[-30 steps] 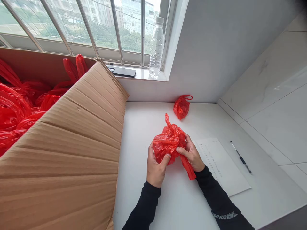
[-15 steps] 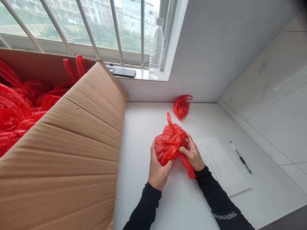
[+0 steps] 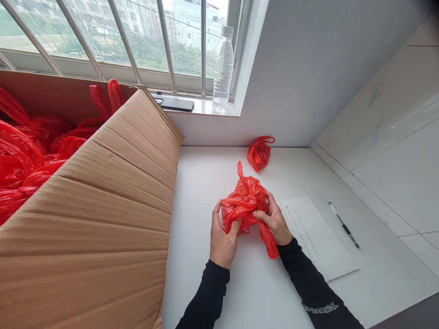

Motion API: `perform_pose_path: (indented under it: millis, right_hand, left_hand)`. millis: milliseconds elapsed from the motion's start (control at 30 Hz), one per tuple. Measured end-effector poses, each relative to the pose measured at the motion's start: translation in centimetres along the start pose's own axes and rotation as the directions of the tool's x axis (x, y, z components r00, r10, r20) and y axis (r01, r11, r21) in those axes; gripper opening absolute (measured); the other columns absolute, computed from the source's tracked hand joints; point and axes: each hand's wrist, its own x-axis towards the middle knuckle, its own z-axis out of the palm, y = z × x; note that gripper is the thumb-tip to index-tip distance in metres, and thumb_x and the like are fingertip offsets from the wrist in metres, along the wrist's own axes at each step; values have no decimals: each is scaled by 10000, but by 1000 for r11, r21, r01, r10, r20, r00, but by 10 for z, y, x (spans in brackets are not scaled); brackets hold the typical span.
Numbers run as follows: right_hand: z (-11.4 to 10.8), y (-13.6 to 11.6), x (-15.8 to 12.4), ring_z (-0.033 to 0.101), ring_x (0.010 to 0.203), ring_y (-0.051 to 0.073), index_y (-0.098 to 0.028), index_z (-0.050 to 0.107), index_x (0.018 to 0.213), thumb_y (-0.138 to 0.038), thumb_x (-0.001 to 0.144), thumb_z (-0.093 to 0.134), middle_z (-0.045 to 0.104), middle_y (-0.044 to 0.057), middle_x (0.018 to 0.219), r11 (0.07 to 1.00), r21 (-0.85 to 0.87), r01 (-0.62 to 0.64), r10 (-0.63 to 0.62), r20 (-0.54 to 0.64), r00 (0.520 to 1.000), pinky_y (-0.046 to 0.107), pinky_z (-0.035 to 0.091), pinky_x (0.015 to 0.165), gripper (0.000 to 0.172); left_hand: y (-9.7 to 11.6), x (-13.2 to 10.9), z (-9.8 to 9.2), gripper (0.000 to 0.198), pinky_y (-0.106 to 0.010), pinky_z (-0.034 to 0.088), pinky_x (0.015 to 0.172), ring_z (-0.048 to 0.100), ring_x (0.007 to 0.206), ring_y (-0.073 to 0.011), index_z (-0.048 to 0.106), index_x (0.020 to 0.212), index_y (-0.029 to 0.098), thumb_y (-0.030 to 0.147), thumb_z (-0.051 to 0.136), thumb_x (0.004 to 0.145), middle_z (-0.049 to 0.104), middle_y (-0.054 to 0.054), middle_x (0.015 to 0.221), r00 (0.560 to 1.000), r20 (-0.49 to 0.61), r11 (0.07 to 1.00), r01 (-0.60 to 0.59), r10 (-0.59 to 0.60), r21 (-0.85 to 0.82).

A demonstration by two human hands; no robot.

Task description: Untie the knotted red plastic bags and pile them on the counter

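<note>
Cardboard box at far left, tall, brown and ridged along the near wall, with crumpled red bags heaped inside and two upright red ends poking up near the back corner. Behind it, metal bars across a window, with trees and pale buildings beyond. Next, on the white sill, a dark phone lying flat, then a clear capped bottle standing upright near the window's right edge. Below, a white counter running rightward from the box. Over its middle, the left hand, curled partly closed around the near left side of a knotted red bag, with thumb on top. Held between both hands, with one end sticking up and another hanging down at right; resting on the counter or lifted clear of it, cannot tell. Farther back, near the wall, a smaller red bag with a loop on top. Then the right hand, closed on the held bag's right side, with thumb in front. Beside the right wrist, a sheet of paper with rows of small marks, too small to read. Farther right, a pen lying slantwise, apart from the paper. Last, a pale tiled wall.
</note>
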Motion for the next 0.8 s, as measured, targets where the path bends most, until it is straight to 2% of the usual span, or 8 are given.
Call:
perform_pose_path:
  millis: [100, 300, 433, 567, 667, 733, 800]
  right_hand:
    - [-1, 1, 0, 619, 982, 222, -286, 488, 1264, -227, 801, 690, 655, 31, 1083, 1000, -15, 15, -15, -5, 1000, 360, 499, 874, 509]
    - [1, -1, -1, 595, 1108, 257, -282, 496, 1284, -292, 793, 702, 647, 49, 1172, 997, -69, 35, -35, 6, 999, 409, 461, 981, 532]
    - [6, -6, -3, 601, 1120, 262, -289, 492, 1301, -358, 810, 691, 646, 49, 1199, 998, -61, 4, -4, 12, 1000, 414, 467, 986, 534]
    - [3, -5, -6, 649, 1029, 260, -278, 556, 1225, -474, 834, 652, 684, 50, 1109, 993, -45, -110, 104, -107, 989, 353, 548, 830, 447]
    - [-5, 1, -8, 682, 909, 236, -276, 608, 1135, -452, 751, 745, 703, 22, 998, 983, -5, -182, 177, -221, 959, 296, 569, 726, 444]
    - [-11, 6, -9, 686, 845, 217, -275, 633, 1097, -418, 706, 780, 698, 1, 968, 985, 12, -172, 168, -289, 942, 280, 573, 701, 442]
    - [-18, 10, -12, 676, 805, 201, -282, 653, 1067, -400, 674, 792, 687, -18, 949, 994, 6, -106, 100, -374, 922, 269, 574, 671, 433]
  left_hand:
    - [2, -2, 0, 807, -436, 602, 756, 680, 1000, -309, 238, 1461, 213, 354, 690, 808, 654, -135, 1162, 1000, 8, 1000, 13, -13, 5]
    - [5, -3, -2, 886, -404, 479, 1000, 580, 1193, -283, 289, 1441, 239, 251, 779, 704, 559, -115, 1347, 997, 49, 997, -69, 67, 44]
    - [3, -1, -6, 822, -413, 488, 981, 578, 1193, -293, 316, 1422, 220, 239, 757, 728, 568, -123, 1333, 998, 20, 997, -61, 61, 44]
    - [1, -5, -8, 814, -422, 477, 996, 593, 1175, -288, 296, 1434, 219, 201, 734, 748, 568, -125, 1345, 996, 63, 997, -64, 62, 34]
    - [-3, -13, -6, 825, -418, 426, 1053, 569, 1207, -280, 295, 1436, 194, 171, 735, 739, 545, -138, 1371, 991, 102, 995, -93, 90, 25]
    - [-6, -19, -4, 860, -421, 425, 1050, 590, 1170, -256, 218, 1471, 198, 127, 690, 756, 575, -133, 1322, 987, 108, 992, -124, 122, 11]
    - [-8, -25, -4, 933, -410, 414, 1055, 551, 1208, -242, 162, 1499, 229, 59, 658, 727, 539, -124, 1348, 985, 30, 984, -174, 172, 41]
